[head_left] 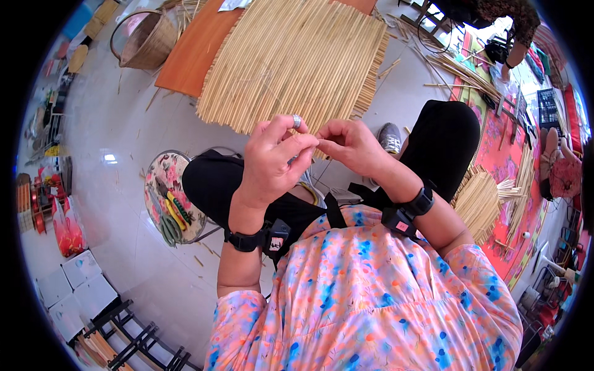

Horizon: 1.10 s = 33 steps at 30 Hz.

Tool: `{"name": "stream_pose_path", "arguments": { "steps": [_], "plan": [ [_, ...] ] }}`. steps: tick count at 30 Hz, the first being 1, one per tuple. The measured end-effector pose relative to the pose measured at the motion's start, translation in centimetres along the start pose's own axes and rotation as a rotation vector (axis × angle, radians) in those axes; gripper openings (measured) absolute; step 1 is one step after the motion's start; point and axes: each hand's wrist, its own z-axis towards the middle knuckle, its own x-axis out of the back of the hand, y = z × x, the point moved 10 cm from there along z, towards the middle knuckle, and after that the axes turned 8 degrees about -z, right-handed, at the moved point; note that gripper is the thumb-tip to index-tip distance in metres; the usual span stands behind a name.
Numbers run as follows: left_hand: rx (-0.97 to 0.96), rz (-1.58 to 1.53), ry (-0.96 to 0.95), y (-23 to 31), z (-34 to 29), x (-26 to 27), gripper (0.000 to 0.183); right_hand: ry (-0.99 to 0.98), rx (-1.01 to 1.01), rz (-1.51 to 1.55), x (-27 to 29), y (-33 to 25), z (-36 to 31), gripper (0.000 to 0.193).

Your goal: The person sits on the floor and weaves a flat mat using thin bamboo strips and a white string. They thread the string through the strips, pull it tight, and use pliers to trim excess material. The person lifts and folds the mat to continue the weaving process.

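Observation:
In front of me lies a large mat of pale straw stalks (291, 62), laid side by side, on an orange-brown board (192, 52). Over its near edge my left hand (270, 161), with a ring on one finger, is closed in a pinch. My right hand (352, 145) pinches too, its fingertips meeting those of the left. Whatever is between the fingertips is too small to make out; a fine thread may be there, but I cannot tell. Both hands are held above my lap, and the fingertips hide a little of the mat's near edge.
A round floral stool (162, 170) at my left carries pliers and other hand tools (176, 210). Behind it stands a woven basket (148, 40). On the right, a smaller straw piece (477, 204) lies by a red patterned cloth (495, 148). Another person's arm (520, 46) shows at the far right.

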Motion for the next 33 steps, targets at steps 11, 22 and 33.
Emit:
{"name": "stream_pose_path", "arguments": {
  "steps": [11, 22, 33],
  "plan": [
    [-0.073, 0.135, -0.122, -0.1, 0.2, -1.1, 0.021, -0.127, 0.04, 0.083, -0.7, -0.1, -0.3, 0.014],
    [0.273, -0.381, 0.113, -3.8, -1.1, -0.6, 0.011, -0.152, -0.049, 0.022, -0.4, 0.8, -0.2, 0.017],
    [0.293, -0.321, 0.22, -3.9, -0.8, -0.7, 0.011, 0.202, 0.285, -0.283, 1.4, -4.4, -0.7, 0.016]
  ]
}}
